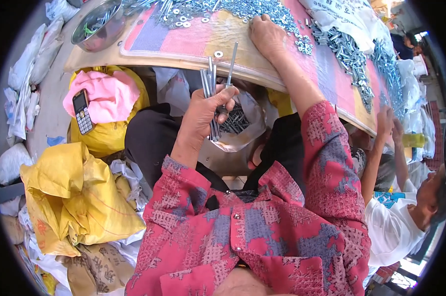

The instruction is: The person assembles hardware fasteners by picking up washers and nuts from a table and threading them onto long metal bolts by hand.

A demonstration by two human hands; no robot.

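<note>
- Rods of metal (206, 81) stand bundled in the left hand (204, 109) – thumb and fingers wrap round them, their ends showing above and below the grip.
- One longer, thinner rod (233, 59) rises from the same grip, just right of the bundle, near the thumb tip.
- Right hand (268, 37) rests ahead and to the right of the left one, fingers curled down at the near edge of a heap of washers (232, 7); its fingertips are hidden, so I cannot tell whether it grasps anything.
- Just beyond the left hand, near the rods, a loose washer (218, 54) lies on the striped table covering (181, 52).
- Below and just right of the left hand, an open white bag (256, 121) holds dark metal pieces (236, 121).
- Right of the right hand, short metal tubes (342, 53) lie piled beside a white plastic bag (348, 22).
- Left of the left hand, a phone (82, 112) leans on a pink cloth (107, 93); beyond it stands a metal bowl (87, 42).
- Well right of both – a co-worker's hands (386, 121) at the table's edge.
</note>
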